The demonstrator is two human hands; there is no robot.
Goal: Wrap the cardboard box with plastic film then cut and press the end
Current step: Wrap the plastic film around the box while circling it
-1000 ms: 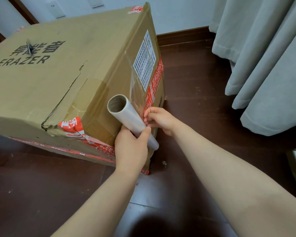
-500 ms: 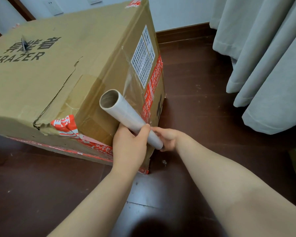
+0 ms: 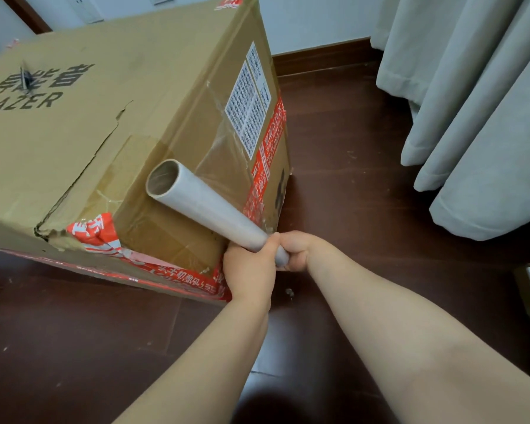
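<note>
Clamping the film roll (image 3: 202,203) at its 5 o'clock end in left grip (image 3: 251,270) and right grip (image 3: 297,249), both closed round it, risking plastic film (image 3: 224,157) peeling off the cardboard box (image 3: 104,133) through uneven pull.

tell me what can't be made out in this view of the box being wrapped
- Head view: the lower end of the roll is mostly hidden inside the grip of the left hand and right hand.
- Head view: the left part of the box is cut off by the frame edge, and its far sides are hidden behind it.
- Head view: the print on the white label is too small to read.
</note>
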